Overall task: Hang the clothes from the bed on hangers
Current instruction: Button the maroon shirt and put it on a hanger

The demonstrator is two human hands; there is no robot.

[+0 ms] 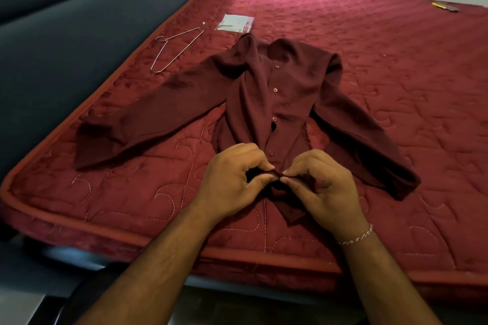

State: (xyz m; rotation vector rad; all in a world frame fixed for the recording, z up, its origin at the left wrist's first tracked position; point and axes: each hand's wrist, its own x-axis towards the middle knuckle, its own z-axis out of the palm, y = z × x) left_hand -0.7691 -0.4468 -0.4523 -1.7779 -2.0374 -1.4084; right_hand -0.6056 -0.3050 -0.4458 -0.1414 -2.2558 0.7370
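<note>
A dark maroon long-sleeved shirt (264, 97) lies front up on the red quilted mattress (396, 87), collar away from me, sleeves spread to both sides, several buttons down its front. My left hand (232, 182) and my right hand (322, 187) meet at the shirt's lower front near the hem, and each pinches the fabric between thumb and fingers. A thin metal wire hanger (174, 47) lies flat on the mattress beyond the left sleeve, apart from the shirt.
A small clear plastic packet (235, 23) lies past the collar. A yellow and grey object (446, 6) sits at the far right edge. A dark grey padded headboard (66, 34) runs along the left. The mattress's near edge (237, 253) is just below my wrists.
</note>
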